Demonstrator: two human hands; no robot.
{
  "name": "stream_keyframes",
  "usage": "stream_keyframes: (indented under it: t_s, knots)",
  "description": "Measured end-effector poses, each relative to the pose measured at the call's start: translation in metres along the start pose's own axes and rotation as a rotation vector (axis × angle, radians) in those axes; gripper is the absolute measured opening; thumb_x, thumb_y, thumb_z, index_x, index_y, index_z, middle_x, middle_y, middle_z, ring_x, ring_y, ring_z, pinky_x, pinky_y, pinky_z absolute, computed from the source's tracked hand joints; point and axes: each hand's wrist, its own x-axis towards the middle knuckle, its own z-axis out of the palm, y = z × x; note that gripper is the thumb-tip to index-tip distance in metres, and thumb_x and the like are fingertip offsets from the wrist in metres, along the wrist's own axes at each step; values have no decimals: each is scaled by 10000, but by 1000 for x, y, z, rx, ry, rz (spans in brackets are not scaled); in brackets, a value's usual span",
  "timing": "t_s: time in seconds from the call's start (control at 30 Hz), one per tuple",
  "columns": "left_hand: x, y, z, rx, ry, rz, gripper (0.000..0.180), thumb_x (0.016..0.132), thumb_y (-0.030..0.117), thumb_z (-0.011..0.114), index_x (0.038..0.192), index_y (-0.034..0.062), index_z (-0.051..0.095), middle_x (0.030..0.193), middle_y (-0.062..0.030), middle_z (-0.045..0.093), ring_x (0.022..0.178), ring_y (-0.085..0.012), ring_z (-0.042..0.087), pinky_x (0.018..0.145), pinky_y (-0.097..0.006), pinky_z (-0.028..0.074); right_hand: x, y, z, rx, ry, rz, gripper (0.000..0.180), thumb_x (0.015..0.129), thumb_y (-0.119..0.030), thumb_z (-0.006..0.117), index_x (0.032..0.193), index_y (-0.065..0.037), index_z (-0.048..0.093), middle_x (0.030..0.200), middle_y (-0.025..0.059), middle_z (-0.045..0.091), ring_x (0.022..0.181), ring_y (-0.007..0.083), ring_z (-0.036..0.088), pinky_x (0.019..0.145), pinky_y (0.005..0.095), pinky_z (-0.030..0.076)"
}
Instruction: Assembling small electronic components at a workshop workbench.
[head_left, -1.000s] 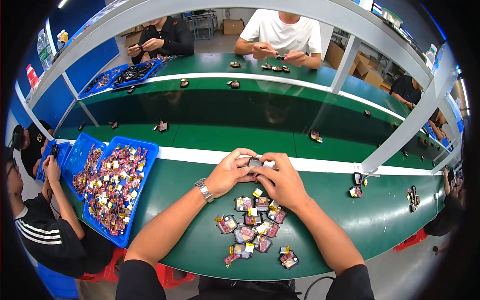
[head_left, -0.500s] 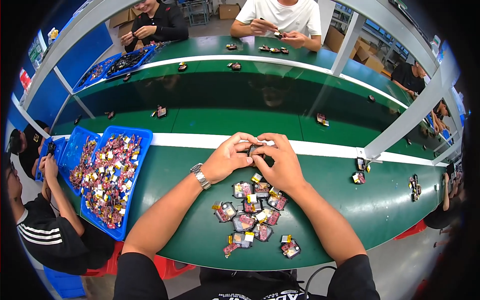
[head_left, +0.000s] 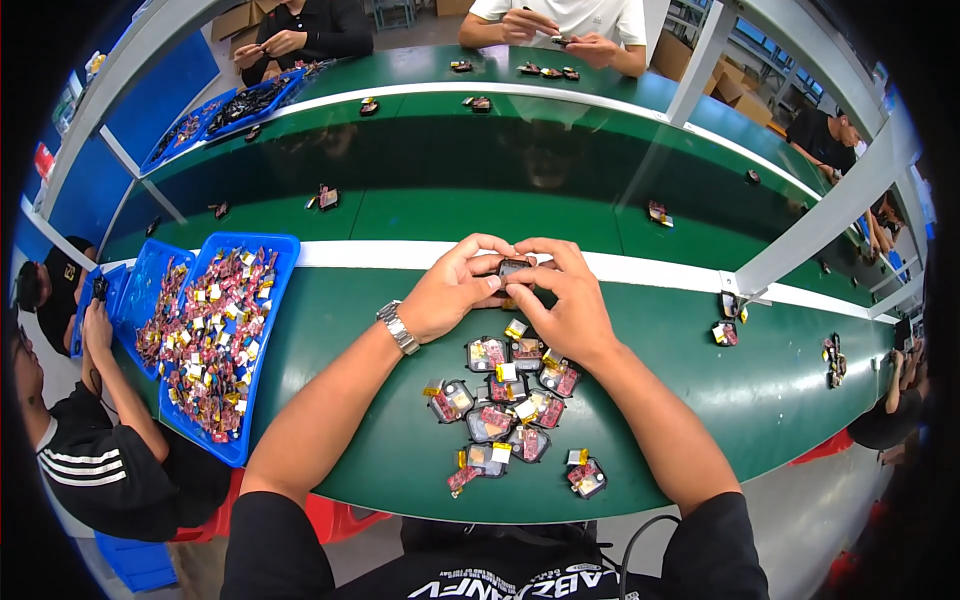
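Over the near side of the green table, my left hand (head_left: 447, 291) and my right hand (head_left: 563, 307) pinch a small black plastic casing (head_left: 514, 268) between their fingertips. The fingers cover part of the casing, so its inside is only partly visible. Just below my hands lies a cluster of black casings (head_left: 489, 423), each with a small red circuit board and many with a white and yellow battery. One more casing with a board (head_left: 587, 478) sits apart at the lower right of the cluster.
Blue trays (head_left: 283, 330) on the left hold heaps of red boards with batteries. Casings also lie on the green conveyor belt (head_left: 450, 216) beyond the white rail (head_left: 370, 255) and to the right, near a metal post (head_left: 810, 220). Co-workers sit at the left, right and far side.
The view has tipped slightly, so everything sits a little higher in the picture. My hands still hold the casing, which now shows more of its face between my fingers.
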Motion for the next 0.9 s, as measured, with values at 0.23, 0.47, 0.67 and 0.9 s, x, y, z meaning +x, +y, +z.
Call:
stream_keyframes:
  t_s: [0.23,0.47,0.67,0.9]
  knots:
    - [2,-5,-6,-18,-36,24,374,951,70,584,1289,91,427,1383,-151,519,1227,-221,563,1006,-382,501,0,-1,8,-67,105,-65,101,783,-57,725,882,-34,716,1135,88,607,1053,277,566,833,366,502]
    - [1,-6,-9,-63,-48,20,325,978,102,566,1280,93,444,1383,-157,520,1250,-222,549,1030,-389,491,1,0,9,-30,108,-74,134,774,-44,734,908,-50,732,1140,78,609,1081,266,558,843,368,501]
    - [1,-6,-7,-62,-21,17,303,987,136,569,1265,92,456,1391,-161,515,1250,-219,549,1039,-385,486,0,-1,10,13,110,-17,153,775,-50,737,928,-61,741,1159,70,610,1101,262,550,867,367,495]
    - [1,-8,-10,-45,-23,75,300,971,129,602,1233,104,459,1459,-167,458,1262,-211,537,1031,-381,487,0,-3,13,97,102,-14,194,777,-50,732,967,-83,745,1286,90,588,1234,313,487,1005,417,436]
